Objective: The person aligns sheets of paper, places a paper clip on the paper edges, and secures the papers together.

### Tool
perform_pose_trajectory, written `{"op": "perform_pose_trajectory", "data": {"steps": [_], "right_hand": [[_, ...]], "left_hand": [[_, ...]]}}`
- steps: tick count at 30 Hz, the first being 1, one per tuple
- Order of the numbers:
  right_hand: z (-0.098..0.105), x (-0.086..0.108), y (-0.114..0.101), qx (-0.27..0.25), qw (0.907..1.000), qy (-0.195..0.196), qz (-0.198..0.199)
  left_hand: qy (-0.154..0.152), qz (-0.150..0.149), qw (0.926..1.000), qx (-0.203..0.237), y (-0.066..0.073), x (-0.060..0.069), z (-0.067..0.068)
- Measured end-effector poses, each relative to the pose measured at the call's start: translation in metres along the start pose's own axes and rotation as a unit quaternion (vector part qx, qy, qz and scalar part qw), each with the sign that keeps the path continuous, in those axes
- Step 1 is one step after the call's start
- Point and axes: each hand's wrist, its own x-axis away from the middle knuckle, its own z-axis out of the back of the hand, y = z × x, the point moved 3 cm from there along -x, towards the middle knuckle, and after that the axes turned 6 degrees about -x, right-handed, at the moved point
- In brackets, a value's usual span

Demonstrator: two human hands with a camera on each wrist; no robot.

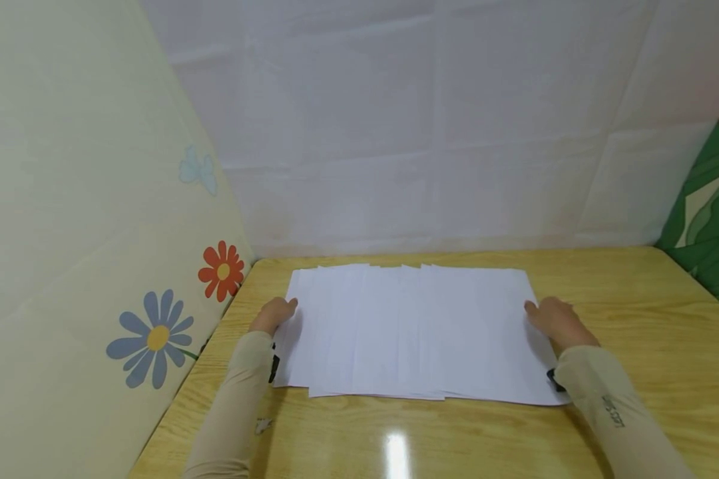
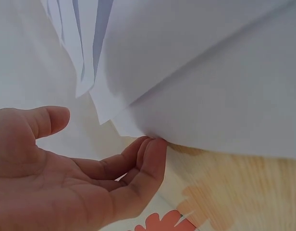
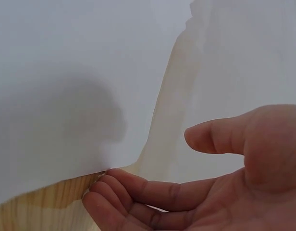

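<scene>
Many thin white paper sheets (image 1: 365, 332) lie in a wide row on the yellow-brown wooden tabletop (image 1: 635, 319), each one partly over the next. The left hand (image 1: 273, 315) is at the row's 9 o'clock end. Its fingers (image 2: 152, 163) bend a little and touch the paper's edge with their tips. The thumb is well apart, so the hand does not grip. The right hand (image 1: 558, 322) is at the 3 o'clock end. Its fingers (image 3: 160, 192) bend softly and touch the edge too, with the thumb apart and nothing gripped. Both arms wear long beige sleeves (image 1: 234, 399). A white cloth wall (image 1: 431, 133) stands at 12 o'clock from the paper. A big blue flower picture (image 1: 158, 338) is at 9 o'clock, past the left hand.
</scene>
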Motion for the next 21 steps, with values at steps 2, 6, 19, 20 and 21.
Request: {"op": "perform_pose_trajectory", "data": {"steps": [2,6,19,20,21], "right_hand": [[-0.0005,0.0,-0.001,-0.001,1.0,-0.004,-0.009],[-0.0019,-0.0001,-0.0034,0.004,0.9998,-0.009,-0.02],[-0.0018,0.0013,-0.0091,0.007,0.9997,-0.005,-0.024],[-0.0018,0.0013,-0.0092,0.003,0.9997,-0.006,-0.024],[-0.0017,0.0013,-0.0094,-0.001,0.9997,-0.007,-0.023]], "left_hand": [[0.0,0.001,1.0,0.004,0.0005,-0.0003,-0.0004],[-0.002,0.01,0.9998,0.014,0.001,-0.0017,-0.0016],[0.0,0.005,0.9999,0.012,0.0082,-0.0058,-0.0014],[0.0,0.003,0.9999,0.011,0.0083,-0.0066,-0.0014],[0.001,0.003,0.9999,0.011,0.0085,-0.0073,-0.0015]]}}
